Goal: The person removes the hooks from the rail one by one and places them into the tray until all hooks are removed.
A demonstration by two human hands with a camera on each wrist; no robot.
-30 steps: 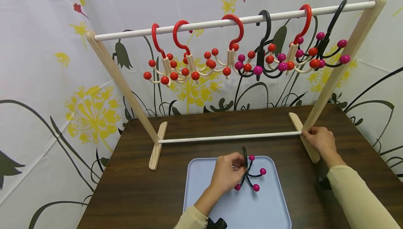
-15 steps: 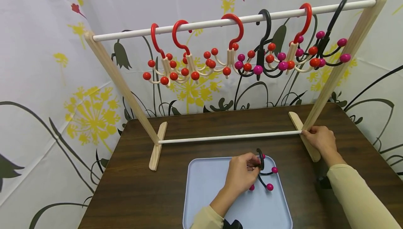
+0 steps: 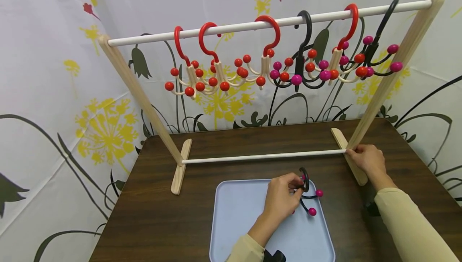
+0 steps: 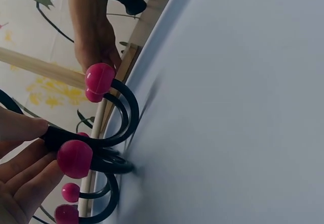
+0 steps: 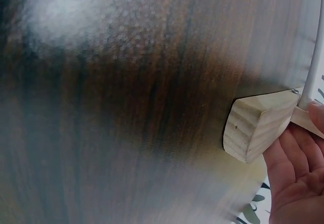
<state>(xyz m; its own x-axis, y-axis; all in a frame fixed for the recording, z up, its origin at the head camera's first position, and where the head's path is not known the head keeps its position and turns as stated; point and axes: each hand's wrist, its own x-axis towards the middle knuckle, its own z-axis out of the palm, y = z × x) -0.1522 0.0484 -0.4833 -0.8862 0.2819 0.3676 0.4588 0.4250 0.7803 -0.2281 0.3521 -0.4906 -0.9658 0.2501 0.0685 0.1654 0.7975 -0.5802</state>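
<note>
My left hand (image 3: 283, 196) pinches a black hook hanger (image 4: 96, 142) by its stem, over the right part of the pale blue tray (image 3: 234, 222). Curved arms tipped with pink balls spread from the hanger's lower end, and its hook (image 3: 306, 182) rises beside my fingers. In the left wrist view its lower end is close to the tray; whether it touches, I cannot tell. At the rack's lower right corner, my right hand (image 3: 369, 162) grips the bottom of the wooden post (image 3: 377, 93), just above the foot (image 5: 255, 125).
On the rack's white top bar (image 3: 231, 28) hang several hangers, some with red hooks (image 3: 273, 33) and red balls, others black (image 3: 308, 29) with pink balls. A thin lower bar (image 3: 263, 158) runs behind the tray on the dark wood table (image 3: 162, 222). A floral curtain (image 3: 54, 134) hangs behind.
My left hand has moved right across the tray with the black hanger, whose hook has turned somewhat. The right hand has stayed on the post.
</note>
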